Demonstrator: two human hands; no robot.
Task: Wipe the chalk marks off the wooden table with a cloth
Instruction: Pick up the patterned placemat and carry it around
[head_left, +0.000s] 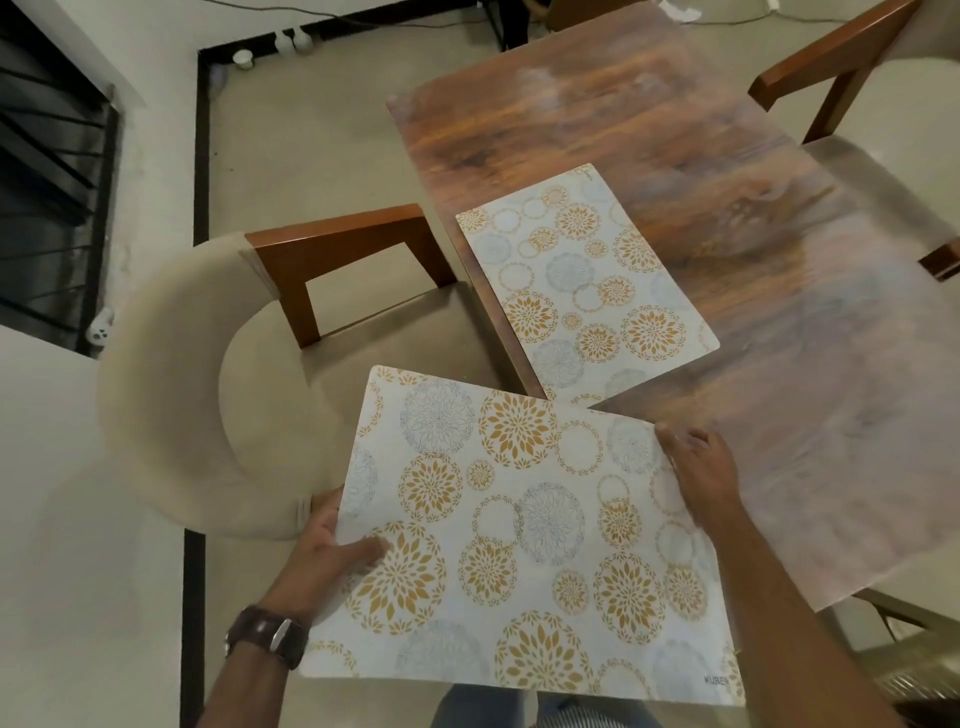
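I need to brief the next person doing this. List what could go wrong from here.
1. The lifted placemat, held by the left hand and right hand, overlaps the second placemat and could drag it off the table.
2. Chalk under the second placemat may be missed.
3. No cloth is in view; the mat could smear the chalk haze.

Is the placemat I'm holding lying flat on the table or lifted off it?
Lifted. The near placemat is gripped by left hand and right hand, overhanging the table edge above the floor.
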